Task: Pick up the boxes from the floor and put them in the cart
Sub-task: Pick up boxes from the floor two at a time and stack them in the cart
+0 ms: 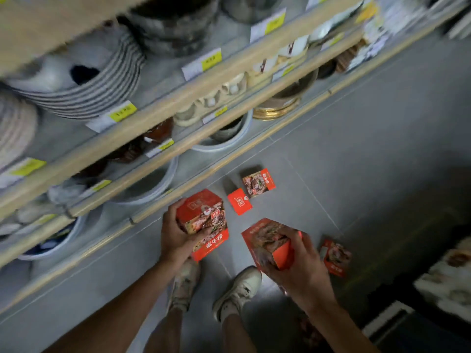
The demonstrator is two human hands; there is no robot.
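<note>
**Boxes in both hands, three more on the floor**

A red box (201, 220) is held in the left hand (178, 233), with what looks like a second box (212, 247) stacked beneath it; the fingers are curled round the far side and the thumb is pressed across the printed face. The stack is tilted, its long axis running roughly from upper left to lower right. Two appear to be carried at once, probably so that fewer trips are needed.

Another box (270, 242) is gripped in the right hand (303, 271), the fingers wrapped over its upper edge. It is tipped on a corner, one orange side turned toward the camera, the printed face pointing up and left. Whether a further box is held behind it cannot be told.

Three boxes are left on the grey tile floor (356, 149): a flat box (258, 183) lying face up near the shelf foot, a small one (239, 201) just beside it, standing on end, and a third (336, 257) to the right of the right hand, lying flat with its long axis running toward the camera.

White shoes (237, 291) are planted below the hands. Shelves (158, 115) of bowls and plates rise on the left. No cart can be clearly made out; a dark mass at the right edge might be part of it.
</note>
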